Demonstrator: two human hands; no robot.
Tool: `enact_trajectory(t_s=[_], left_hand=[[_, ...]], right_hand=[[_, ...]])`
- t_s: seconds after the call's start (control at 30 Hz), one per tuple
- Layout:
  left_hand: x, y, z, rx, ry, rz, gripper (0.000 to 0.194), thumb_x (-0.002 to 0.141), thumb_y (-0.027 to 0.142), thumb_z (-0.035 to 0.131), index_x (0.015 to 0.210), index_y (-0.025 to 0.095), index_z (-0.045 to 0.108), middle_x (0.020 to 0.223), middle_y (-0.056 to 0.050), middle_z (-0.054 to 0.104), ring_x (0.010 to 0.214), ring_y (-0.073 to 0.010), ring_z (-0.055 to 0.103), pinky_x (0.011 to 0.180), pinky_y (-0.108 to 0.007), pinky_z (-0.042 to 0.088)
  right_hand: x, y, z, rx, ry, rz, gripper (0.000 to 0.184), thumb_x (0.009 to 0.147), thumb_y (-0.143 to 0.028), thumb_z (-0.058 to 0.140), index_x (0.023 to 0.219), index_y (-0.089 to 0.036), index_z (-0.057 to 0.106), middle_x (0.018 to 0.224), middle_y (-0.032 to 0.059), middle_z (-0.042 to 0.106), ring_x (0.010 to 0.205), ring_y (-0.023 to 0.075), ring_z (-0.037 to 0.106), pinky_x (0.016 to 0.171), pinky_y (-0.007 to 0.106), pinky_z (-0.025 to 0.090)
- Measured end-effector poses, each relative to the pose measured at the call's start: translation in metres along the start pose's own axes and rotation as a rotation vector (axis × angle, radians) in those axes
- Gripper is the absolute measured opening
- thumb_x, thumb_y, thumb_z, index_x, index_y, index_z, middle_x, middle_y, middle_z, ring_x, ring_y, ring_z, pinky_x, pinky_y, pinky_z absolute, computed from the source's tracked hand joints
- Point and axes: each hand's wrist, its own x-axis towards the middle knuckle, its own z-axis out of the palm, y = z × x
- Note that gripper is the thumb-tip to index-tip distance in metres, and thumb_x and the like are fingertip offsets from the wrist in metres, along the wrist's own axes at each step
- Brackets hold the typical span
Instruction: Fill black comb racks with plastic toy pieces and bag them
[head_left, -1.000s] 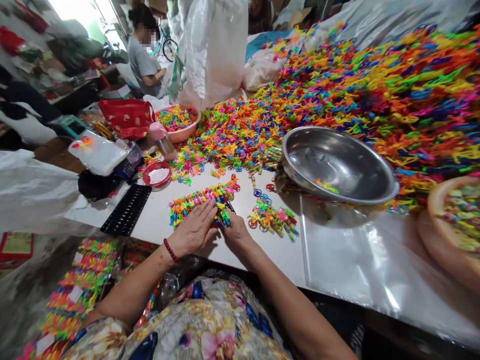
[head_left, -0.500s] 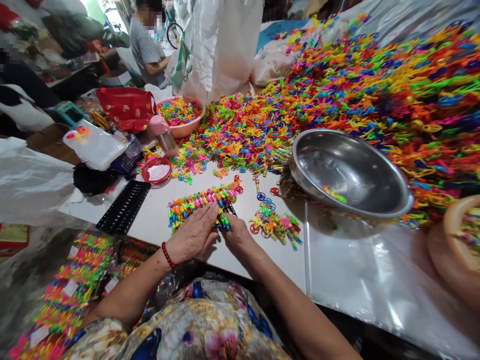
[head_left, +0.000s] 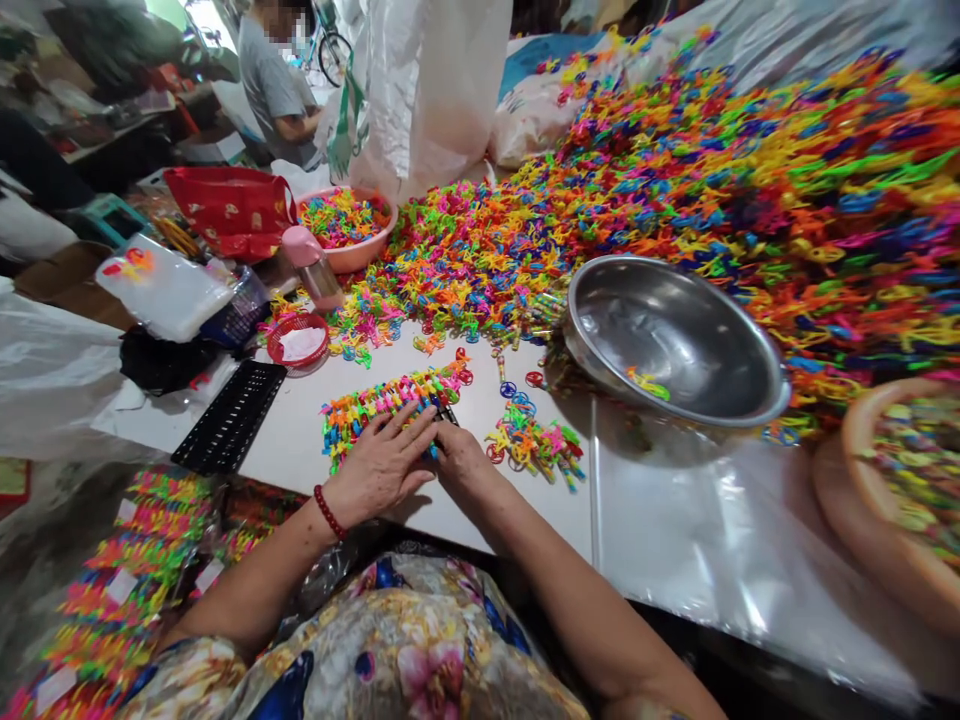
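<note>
Small multicoloured plastic toys (head_left: 360,405) stand packed in rows on the white table. A bit of a dark slotted rack (head_left: 448,414) shows at their right end. My left hand (head_left: 379,465) lies flat across the near side of the rows, fingers stretched and slightly apart. At the right end, my right hand (head_left: 461,460) is closed on the rack's edge, its fingertips partly hidden. To the right of it lies a loose bunch of similar toys (head_left: 532,440) with wheel-shaped ends. Another black slotted rack (head_left: 229,418) rests to the left.
A large heap of toys (head_left: 675,180) covers the back and right. In front of it stands a steel basin (head_left: 675,330); an orange tub (head_left: 855,480) is far right. A red basket (head_left: 322,345), pink-lidded bottle (head_left: 311,265) and red bag (head_left: 225,215) sit left. A person (head_left: 274,90) is behind.
My left hand has spread its fingers and covers more of the toys near the rack's right end. My right hand stays at that end. The view has shifted a little.
</note>
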Motion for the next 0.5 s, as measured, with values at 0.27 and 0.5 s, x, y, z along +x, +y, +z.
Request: enact_trajectory(t_s=[0.27, 0.5], left_hand=[[-0.002, -0.002, 0.005, 0.036, 0.042, 0.017, 0.065, 0.091, 0.046, 0.056, 0.148, 0.021, 0.037, 0.160, -0.009, 0.028, 0.148, -0.0303, 0.024, 0.115, -0.051, 0.027], [0.005, 0.000, 0.004, 0.051, 0.055, 0.002, 0.058, 0.095, 0.041, 0.051, 0.149, 0.025, 0.035, 0.158, -0.007, 0.033, 0.147, -0.0288, 0.026, 0.113, -0.055, 0.028]], right_hand=[[-0.072, -0.006, -0.042, -0.323, 0.347, 0.029, 0.022, 0.096, -0.021, 0.046, 0.113, -0.019, 0.060, 0.105, 0.0110, 0.063, 0.098, 0.0223, 0.061, 0.087, 0.036, 0.050], [-0.114, 0.012, -0.082, -0.897, 0.403, 0.304, 0.019, 0.098, -0.026, 0.044, 0.100, -0.016, 0.060, 0.094, 0.0106, 0.059, 0.075, 0.0210, 0.058, 0.061, 0.031, 0.044]])
